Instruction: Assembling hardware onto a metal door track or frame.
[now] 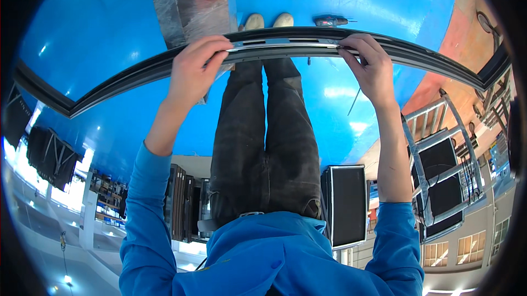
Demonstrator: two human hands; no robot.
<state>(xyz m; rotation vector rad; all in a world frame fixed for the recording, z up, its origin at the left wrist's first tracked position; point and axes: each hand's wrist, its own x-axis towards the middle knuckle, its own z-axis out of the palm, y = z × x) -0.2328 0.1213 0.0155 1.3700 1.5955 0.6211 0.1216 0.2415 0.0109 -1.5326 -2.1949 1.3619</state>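
Two hands are on the silver strip (285, 42), which lies lengthwise along the near bar of the black frame (433, 65), in front of your legs (263, 131). Your left hand (200, 65) has a pinching grip closed at the strip's left end, and your right hand (370, 65) has one at the right end, though your fingers hide the exact contact and you can't confirm from here how firmly each holds. The likeliest trouble is uneven pressure: if one hand pushes down or inward harder than the other, the strip could cock, with one end dropping into the bar's groove while the other rides up on its lip. Forcing it then might bend the strip where its long slots leave less metal, or scratch the bar's dark finish. Your fingertips sit close to those edges, so a sudden slip could nip or cut bare skin. What carries the frame's weight can't be made out; if it is poorly propped, a hard shove at mid-bar might make it rock, and your shoes (254, 21) are just beyond the bar. Watch the blue floor (329, 131) too: the power tool (331, 20) lies near your foot, and the plastic-wrapped bundle (200, 7) is close by on the left, so a careless step could catch either one.
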